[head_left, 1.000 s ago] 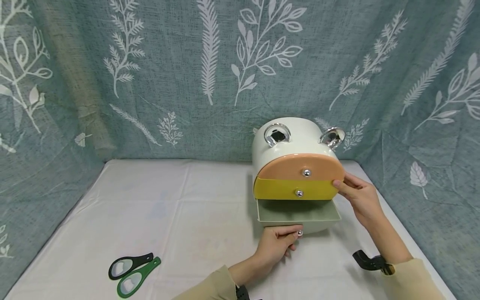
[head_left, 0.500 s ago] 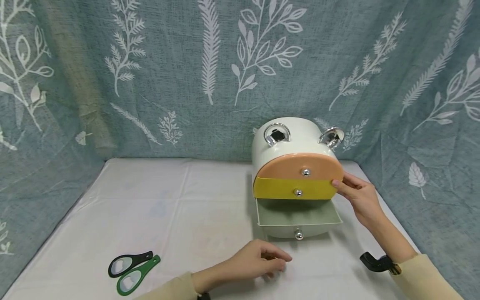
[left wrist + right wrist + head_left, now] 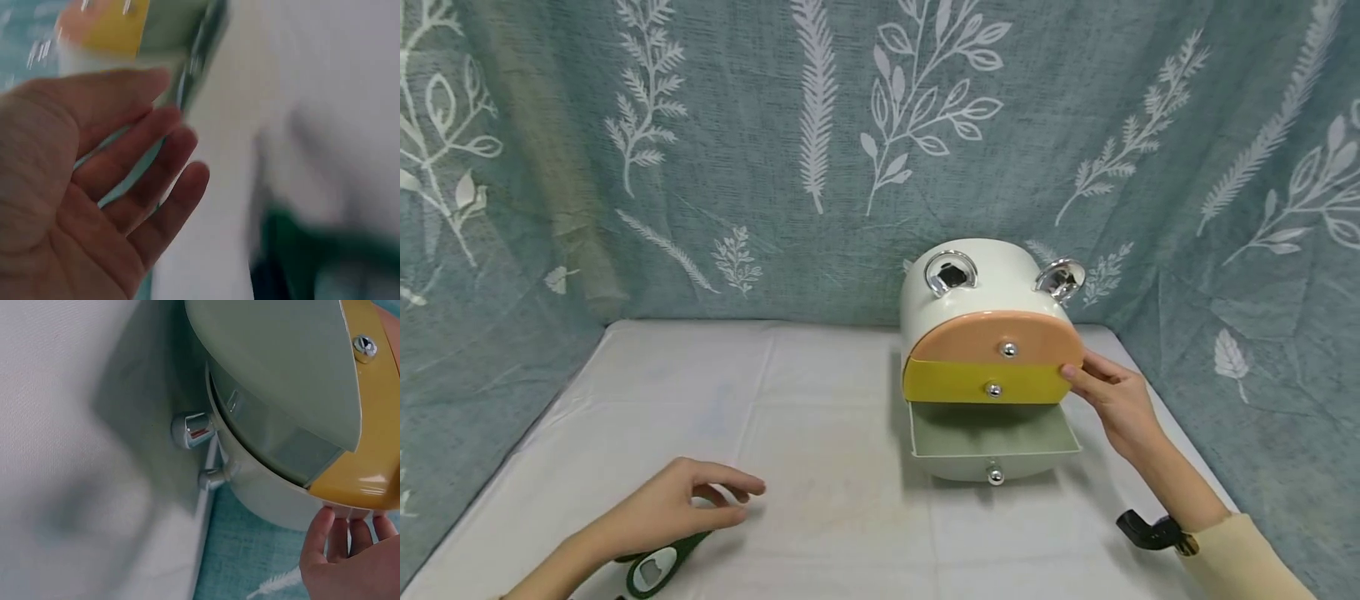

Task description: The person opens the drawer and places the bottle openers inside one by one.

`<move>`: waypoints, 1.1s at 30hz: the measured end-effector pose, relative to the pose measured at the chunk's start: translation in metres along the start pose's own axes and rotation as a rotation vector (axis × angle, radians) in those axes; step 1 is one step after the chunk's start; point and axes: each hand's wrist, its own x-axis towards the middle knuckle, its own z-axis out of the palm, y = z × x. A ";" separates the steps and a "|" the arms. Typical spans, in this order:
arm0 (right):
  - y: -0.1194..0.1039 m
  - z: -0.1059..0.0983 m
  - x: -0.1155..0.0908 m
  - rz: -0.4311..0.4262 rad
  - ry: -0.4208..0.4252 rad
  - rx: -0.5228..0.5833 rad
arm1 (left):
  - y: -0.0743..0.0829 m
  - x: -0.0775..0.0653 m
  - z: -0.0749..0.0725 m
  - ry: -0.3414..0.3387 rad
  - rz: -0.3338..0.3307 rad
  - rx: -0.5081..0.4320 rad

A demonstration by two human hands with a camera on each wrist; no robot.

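Note:
My left hand (image 3: 677, 504), fingers apart and empty, hovers over the front left of the table. Partly beneath it lies a green bottle opener (image 3: 682, 550), blurred in the left wrist view; a dark one beside it is mostly hidden. A white rounded drawer cabinet (image 3: 1000, 279) stands at the back right, with an orange top drawer (image 3: 970, 337), a yellow middle drawer (image 3: 947, 383) and a pale green bottom drawer (image 3: 951, 468), which is pulled out. My right hand (image 3: 1116, 404) rests its thumb at the yellow drawer's right edge, its other fingertips against the cabinet's side (image 3: 275, 509).
White cloth (image 3: 820, 433) covers the table. A blue-green curtain (image 3: 737, 167) with leaf prints hangs behind and along both sides. Two shiny round ornaments (image 3: 1060, 279) stick up from the cabinet top, and metal legs (image 3: 194, 429) show underneath it.
My left hand has let go of the bottom drawer's knob and moved left across the table to above the bottle openers. The right hand stays at the cabinet's side.

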 end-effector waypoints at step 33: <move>0.001 0.002 0.000 0.026 0.016 0.024 | -0.042 -0.016 -0.026 0.043 -0.176 0.090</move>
